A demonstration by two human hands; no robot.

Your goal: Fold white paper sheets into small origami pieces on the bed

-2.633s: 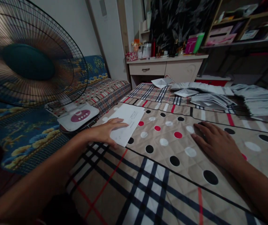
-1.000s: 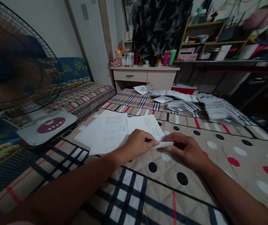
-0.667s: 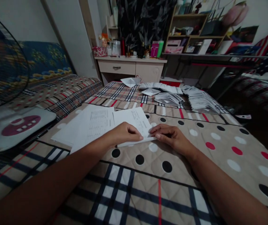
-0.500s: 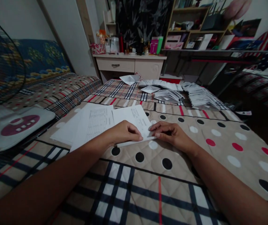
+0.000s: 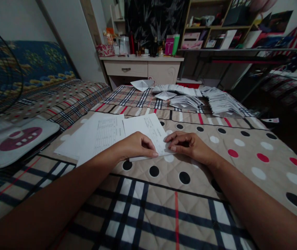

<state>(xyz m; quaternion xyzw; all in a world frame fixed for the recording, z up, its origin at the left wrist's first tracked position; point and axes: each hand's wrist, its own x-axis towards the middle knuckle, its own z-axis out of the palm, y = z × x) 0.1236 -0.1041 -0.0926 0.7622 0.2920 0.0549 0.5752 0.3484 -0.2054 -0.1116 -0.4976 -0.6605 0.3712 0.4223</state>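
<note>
A printed sheet of paper [image 5: 148, 126] lies on the patterned quilt in front of me. My left hand [image 5: 139, 146] is closed on its near edge, the thumb on top and the other fingers curled behind. At the near right corner my right hand [image 5: 187, 144] pinches the same sheet between thumb and fingers. Along that near edge, between the two thumbs, runs a narrow flat fold. Left of it, partly behind my left forearm, lie loose printed sheets [image 5: 108, 130] that overlap one another.
Folded paper pieces stand in a long row [image 5: 223, 102] and a shorter stack [image 5: 186, 101] farther back on the quilt [image 5: 177, 187]. Two single folded papers lie nearby. A fan with a white base [image 5: 20, 139] stands at the left; a dresser [image 5: 127, 69] is behind.
The raised strip at the sheet's near edge now lies flatter. Both hands stay at nearly the same places, and the view has tilted slightly.
</note>
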